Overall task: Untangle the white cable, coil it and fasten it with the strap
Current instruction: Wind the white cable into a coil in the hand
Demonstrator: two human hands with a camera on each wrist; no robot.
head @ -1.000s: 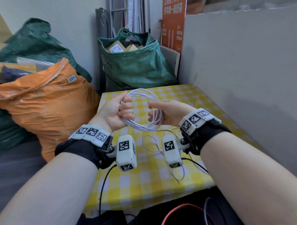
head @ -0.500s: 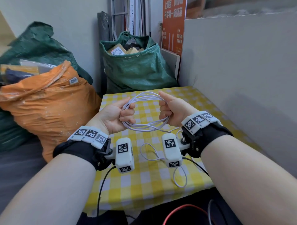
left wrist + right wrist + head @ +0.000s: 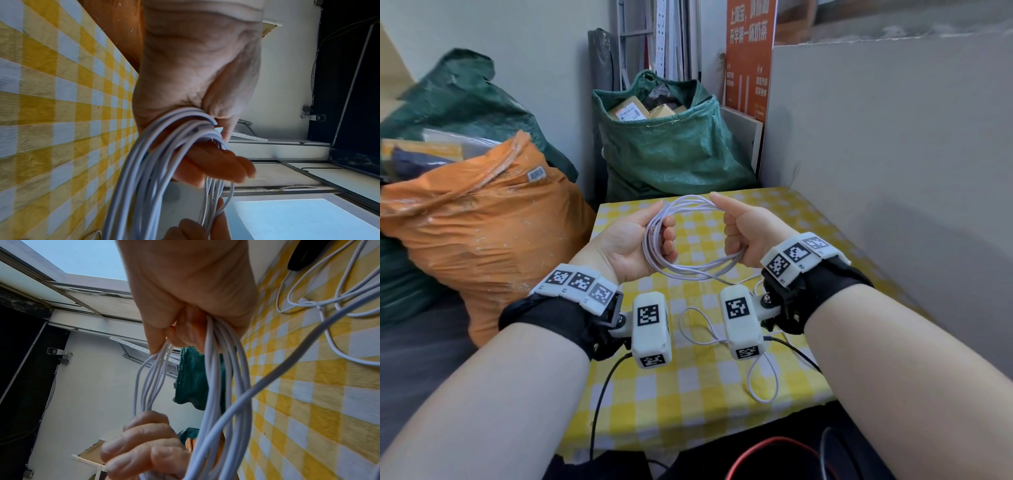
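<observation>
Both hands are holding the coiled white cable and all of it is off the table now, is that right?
Not quite. Both the left hand and right hand grip the cable coil, but its loose end still lies in loops on the table, as the head view shows.

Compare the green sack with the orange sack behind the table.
The green sack stands upright with its mouth open, showing cardboard parcels; the orange sack is closed at the top and slumps sideways. The orange sack carries a barcode sticker; the green sack shows none. Both are bulging woven bags.
</observation>
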